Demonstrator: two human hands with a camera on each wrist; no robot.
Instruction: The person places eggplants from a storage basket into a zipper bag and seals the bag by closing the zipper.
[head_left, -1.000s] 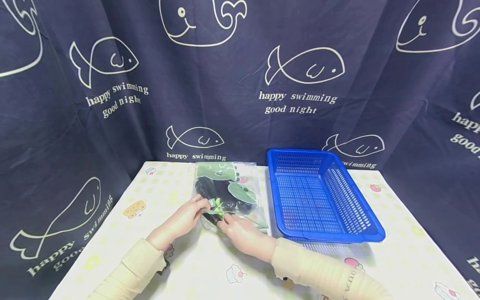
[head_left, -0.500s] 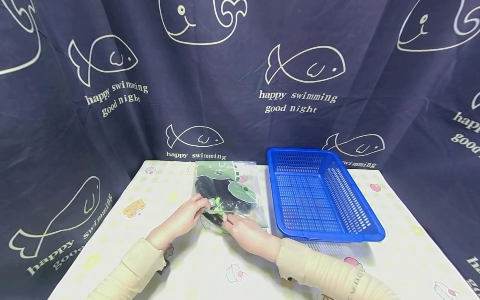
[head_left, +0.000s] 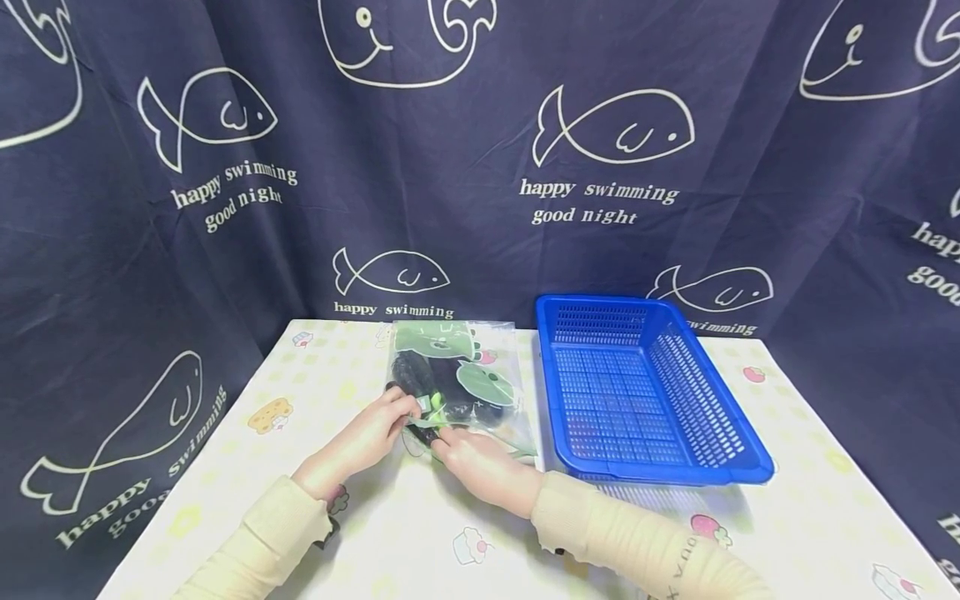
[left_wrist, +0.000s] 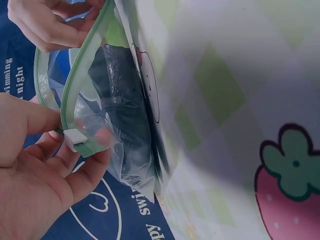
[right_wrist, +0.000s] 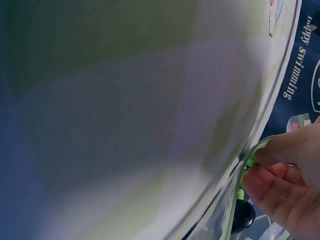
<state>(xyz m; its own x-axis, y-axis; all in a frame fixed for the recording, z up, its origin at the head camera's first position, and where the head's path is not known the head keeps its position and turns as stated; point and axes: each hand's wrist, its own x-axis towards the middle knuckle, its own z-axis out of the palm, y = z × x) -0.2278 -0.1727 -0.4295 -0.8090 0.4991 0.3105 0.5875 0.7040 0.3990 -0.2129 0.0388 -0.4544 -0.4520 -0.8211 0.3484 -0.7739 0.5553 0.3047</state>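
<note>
A clear slider zip bag (head_left: 525,392) with green printed shapes lies on the table, dark long eggplants (left_wrist: 122,95) with green tops inside. Its green-edged mouth faces me and gapes in the left wrist view. My left hand (head_left: 378,425) pinches the mouth's left corner, right by the white slider (left_wrist: 75,137). My right hand (head_left: 483,467) has its fingers curled in the mouth, thumb and forefinger at a green top (right_wrist: 251,159). Just below them shows a dark rounded eggplant end (right_wrist: 243,216). The fingertips partly hide the green top.
A blue perforated plastic basket (head_left: 558,417) stands to the right of the bag. Behind the patterned tablecloth (head_left: 375,533) hangs a dark blue curtain (head_left: 480,183) with white fish prints.
My right hand shifted slightly right, then came back left toward the bag's mouth, covering more of the dark eggplant. My left hand stayed at the bag's corner.
</note>
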